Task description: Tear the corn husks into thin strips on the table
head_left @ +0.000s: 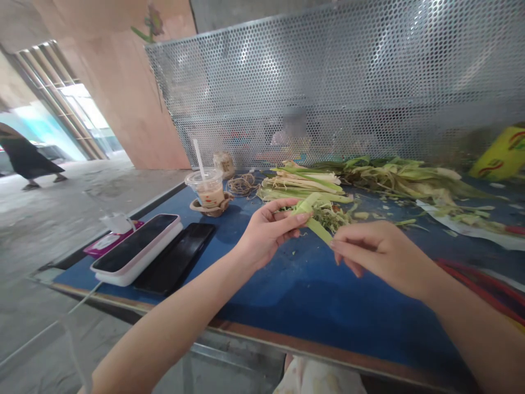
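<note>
Holding the strip [320, 232] above the worktop [287, 306], well in from the front edge, slanting it lengthwise from the left hand [264, 232] toward the near right corner. Clamping its folded end between left thumb and fingers; pinching the tail tightly in the right hand [375, 250], touching it equally with both.

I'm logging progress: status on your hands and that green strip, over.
Left hand pinching folded green strip. Right hand pinching its lower end. Leafy scraps just beyond; nothing visibly blocking the hands.

Lidded plastic cup [211, 195], flat black phone [176, 260], perforated metal screen [328, 82]
</note>
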Demonstrator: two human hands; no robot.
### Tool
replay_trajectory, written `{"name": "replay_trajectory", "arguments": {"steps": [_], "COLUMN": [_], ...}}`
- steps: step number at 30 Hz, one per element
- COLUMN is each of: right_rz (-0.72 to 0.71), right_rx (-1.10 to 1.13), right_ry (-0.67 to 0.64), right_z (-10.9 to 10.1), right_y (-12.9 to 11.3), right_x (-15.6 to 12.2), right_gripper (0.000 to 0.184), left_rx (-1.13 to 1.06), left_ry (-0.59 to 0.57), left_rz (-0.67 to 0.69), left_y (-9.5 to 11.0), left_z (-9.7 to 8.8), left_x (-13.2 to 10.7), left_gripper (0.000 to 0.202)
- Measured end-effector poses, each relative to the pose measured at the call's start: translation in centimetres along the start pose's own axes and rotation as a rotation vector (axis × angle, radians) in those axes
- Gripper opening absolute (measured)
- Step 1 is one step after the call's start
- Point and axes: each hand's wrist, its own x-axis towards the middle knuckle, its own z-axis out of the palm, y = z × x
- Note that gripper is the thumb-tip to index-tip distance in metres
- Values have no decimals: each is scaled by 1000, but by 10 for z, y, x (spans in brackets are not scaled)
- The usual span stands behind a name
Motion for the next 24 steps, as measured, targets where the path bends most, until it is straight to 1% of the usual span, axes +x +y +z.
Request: {"name": "replay_trajectory", "arguments": {"steps": [3, 5, 6, 7, 8, 10, 11, 13, 15, 17, 21, 23, 24], "right_rz": [9, 9, 12, 19, 18, -16, -51, -148, -243, -304, -344, -348, -355], "right_rx": [-38, -102, -148, -190, -216, -230, -229, -232, -222, -191, -159, -157, -152], "right_ry": [4, 108, 200, 282, 330, 347, 344, 359, 405, 436, 469, 479, 479], "right_z": [-2, 1, 4, 7, 11, 17, 20, 24, 25, 25, 21, 19, 18], "right_y": [6, 13, 17, 20, 23, 26, 26, 25, 23, 20, 17, 16, 16], "right_x": [2, 6, 8, 10, 12, 14, 15, 16, 16, 16, 15, 14, 14], "right_gripper": [33, 29, 31, 38, 45, 51, 51, 44, 35, 30, 41, 45, 44], "left_rx": [184, 353, 427, 491, 545, 629, 663, 720, 770, 814, 848, 839, 824], "left_ry": [-78, -121, -127, -122, -113, -96, -97, -118, -146, -159, -187, -223, -241], "left_rz": [95, 160, 180, 192, 200, 220, 240, 304, 389, 459, 542, 552, 547], "left_y": [-2, -3, -3, -4, -4, -4, -4, -3, -3, -2, 0, 2, 2], "left_z": [-2, -1, -1, 0, 0, 1, 1, 1, 0, 0, 0, 1, 2], "left_x": [0, -2, -3, -4, -5, -7, -8, -10, -11, -13, -16, -18, -19], "left_gripper": [25, 24, 25, 26, 28, 30, 30, 29, 30, 32, 34, 36, 37]}}
